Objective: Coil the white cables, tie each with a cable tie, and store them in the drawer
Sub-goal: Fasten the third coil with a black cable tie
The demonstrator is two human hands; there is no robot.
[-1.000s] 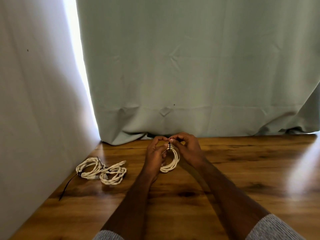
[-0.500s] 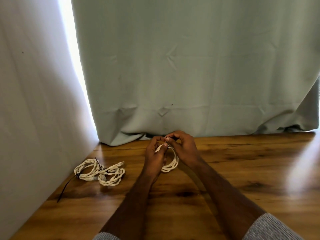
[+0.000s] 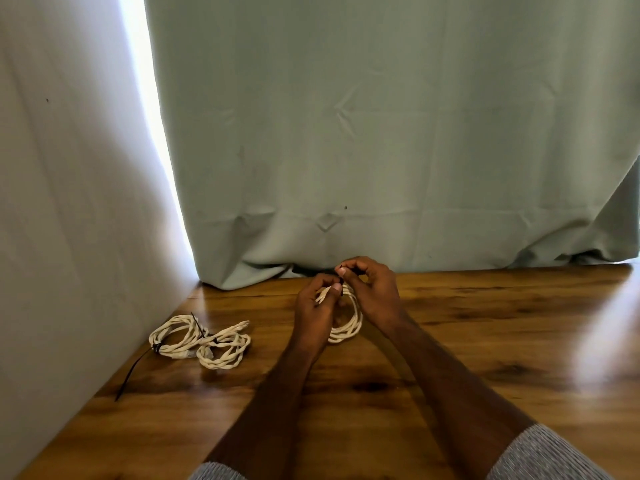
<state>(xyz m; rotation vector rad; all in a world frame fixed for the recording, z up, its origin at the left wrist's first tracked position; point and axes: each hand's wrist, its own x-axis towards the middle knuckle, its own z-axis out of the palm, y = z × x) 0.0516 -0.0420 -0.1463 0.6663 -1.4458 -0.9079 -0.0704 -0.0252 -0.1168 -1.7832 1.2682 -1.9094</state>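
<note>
Coil in hand: a white cable coil [image 3: 346, 323] hangs between both hands at the far middle of the wooden table [image 3: 485, 341], its lower loops just above or touching the wood; which, I cannot tell
Tie: a black cable tie [image 3: 342, 281] crosses the top of the coil, running roughly upright from the bundle toward the curtain [image 3: 381, 133]
Left hand: the left hand [image 3: 317, 306] grips the coil's top left, thumb pressing the strands just beside the tie
Right hand: the right hand [image 3: 372, 289] pinches the tie's upper end between thumb and forefinger, just above the left thumb
Key relation: the tie's tail points up and away from the bundle, and the right hand is nearer to it, so the tightening pull likely falls to that hand while the left braces
Finished coils: two tied coils [image 3: 199, 342] lie well to the left near the wall [image 3: 69, 237], touching each other, with a long black tail [image 3: 133, 374] trailing toward the near edge
Drawer: not in view
</note>
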